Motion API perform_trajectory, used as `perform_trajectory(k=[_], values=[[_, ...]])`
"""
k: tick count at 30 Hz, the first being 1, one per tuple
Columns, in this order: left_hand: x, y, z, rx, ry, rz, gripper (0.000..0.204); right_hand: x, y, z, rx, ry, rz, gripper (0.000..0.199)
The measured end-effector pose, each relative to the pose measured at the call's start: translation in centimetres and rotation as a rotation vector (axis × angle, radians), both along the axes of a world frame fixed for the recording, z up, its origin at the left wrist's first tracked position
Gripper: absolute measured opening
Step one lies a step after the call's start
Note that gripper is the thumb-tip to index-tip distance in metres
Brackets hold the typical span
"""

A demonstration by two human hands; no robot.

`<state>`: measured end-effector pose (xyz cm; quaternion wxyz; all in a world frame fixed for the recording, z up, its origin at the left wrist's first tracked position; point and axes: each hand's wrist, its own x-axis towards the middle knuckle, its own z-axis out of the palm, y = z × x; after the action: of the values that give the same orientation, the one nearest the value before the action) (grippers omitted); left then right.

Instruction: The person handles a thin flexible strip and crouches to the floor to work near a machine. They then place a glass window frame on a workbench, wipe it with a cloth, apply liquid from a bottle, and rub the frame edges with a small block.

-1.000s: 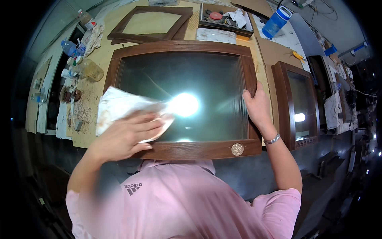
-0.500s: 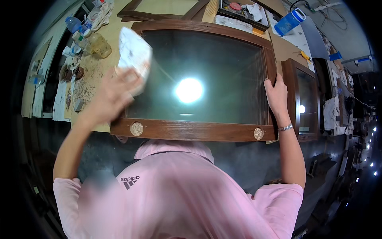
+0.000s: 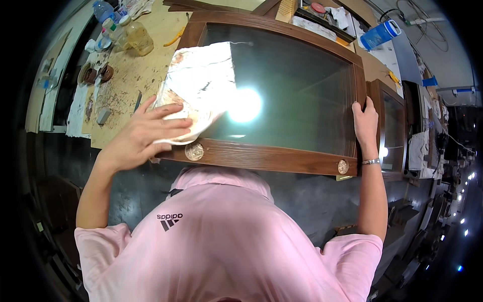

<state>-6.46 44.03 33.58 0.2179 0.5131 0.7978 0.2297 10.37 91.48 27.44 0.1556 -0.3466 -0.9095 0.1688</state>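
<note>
Glass Door Under the Cloth, Both Hands On

Glass-panelled door [image 3: 287, 95] in a dark wooden frame lies flat across the workbench [image 3: 131, 80], its near rail running just above the person's pink shirt [image 3: 226, 236]. Left hand [image 3: 143, 133] sits at the near left corner, fingers spread wide and pressed flat on a crumpled white cloth [image 3: 201, 85] — the cloth covers the left part of the glass and laps over the frame's left edge. Right hand [image 3: 366, 125] is over at the far side, fingers curled around the right stile, gripping the wood. Between the two hands the pane is bare, a bright lamp glare [image 3: 245, 104] sitting just right of the cloth.

Two round metal knobs [image 3: 194, 151] mark the near rail. Left of the door the bench is stained and crowded — bottles [image 3: 132, 36] at the far left corner. A second framed door [image 3: 390, 131] lies just beside the right edge, so room is tight there; a blue bottle [image 3: 380, 34] lies beyond the far right corner.
</note>
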Motion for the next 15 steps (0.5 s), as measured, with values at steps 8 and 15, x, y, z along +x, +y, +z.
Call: perform_trajectory(k=[8, 15], values=[[-3.2, -5.5, -1.6, 0.253, -0.281, 0.491, 0.034, -0.3, -1.4, 1.1, -0.023, -0.005, 0.007, 0.057], [-0.3, -1.4, -2.3, 0.003, 0.143, -0.046, 0.035, -0.2, -0.6, 0.8, 0.052, -0.005, 0.016, 0.06]])
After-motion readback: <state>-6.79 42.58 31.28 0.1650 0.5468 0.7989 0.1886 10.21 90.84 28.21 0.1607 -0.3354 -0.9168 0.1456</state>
